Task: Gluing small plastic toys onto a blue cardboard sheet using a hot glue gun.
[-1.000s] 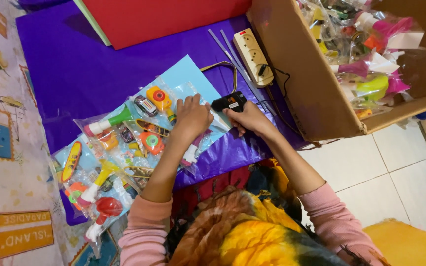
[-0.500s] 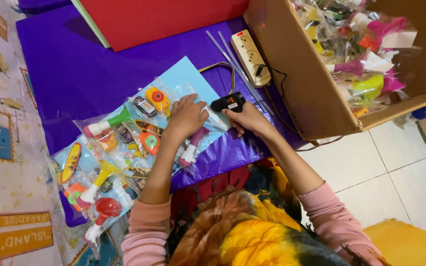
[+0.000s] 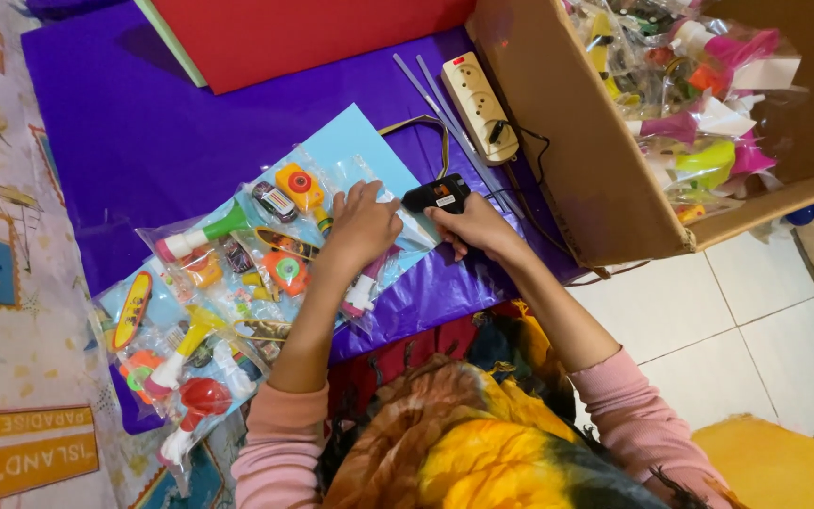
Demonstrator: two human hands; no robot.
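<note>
A wide sheet of glossy purple plastic (image 3: 171, 141) covers the floor under the work; a large brown cardboard box (image 3: 567, 141) stands open at its right edge, stuffed with clear bags of bright toys (image 3: 699, 94); a flat red board (image 3: 313, 33) lies across the top of the sheet, and white floor tiles (image 3: 708, 330) show at the lower right. On the purple sheet rests a light blue card (image 3: 355, 141), and over it and to its lower left lie clear plastic packets of small colourful toys (image 3: 237, 254), among them a little orange camera, a toy car and a green-handled piece. A cream power strip (image 3: 480, 106) lies just beside the box wall, with two thin pale glue sticks (image 3: 435, 99) alongside it and a black cord running from it. The left hand (image 3: 362, 224) presses flat, fingers spread, on the top of a toy packet where it meets the blue card, holding nothing closed in its palm. The right hand (image 3: 476, 228) is wrapped firmly round the handle of a black hot glue gun (image 3: 435, 196), fingers fully closed on it; the gun's nozzle points left toward the packet's edge, just beside the left hand's fingertips; whether the tip touches the plastic cannot be told.
</note>
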